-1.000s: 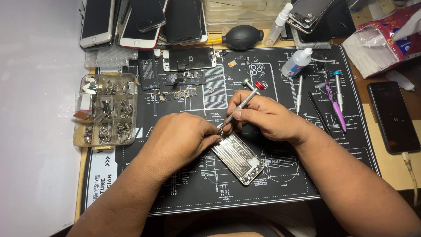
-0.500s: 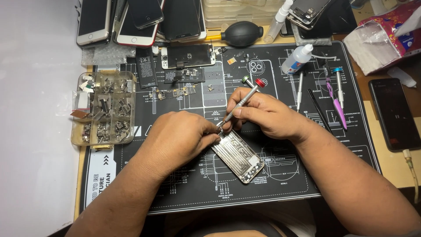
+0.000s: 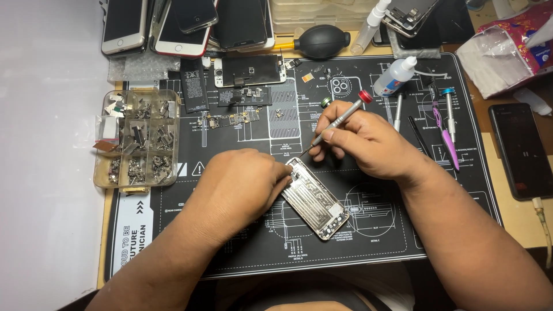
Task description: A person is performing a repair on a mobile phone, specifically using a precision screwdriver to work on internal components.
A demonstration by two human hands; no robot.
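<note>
An opened silver phone housing [image 3: 315,200] lies at an angle in the middle of the black repair mat [image 3: 230,253]. My left hand [image 3: 239,187] rests on the mat and holds the housing's upper left end with its fingertips. My right hand [image 3: 366,141] grips a thin screwdriver [image 3: 341,119] with a red cap. Its tip points down at the housing's top corner, next to my left fingertips.
A clear parts box [image 3: 137,138] with several small metal pieces stands at the mat's left edge. Phones [image 3: 173,20], a black air blower [image 3: 322,41], a battery [image 3: 194,85] and a screen part [image 3: 250,70] lie at the back. More tools [image 3: 444,124] and a dark phone [image 3: 523,151] lie on the right.
Both hands and the housing stay nearly where they were. The screwdriver has shifted only slightly at the housing's top corner.
</note>
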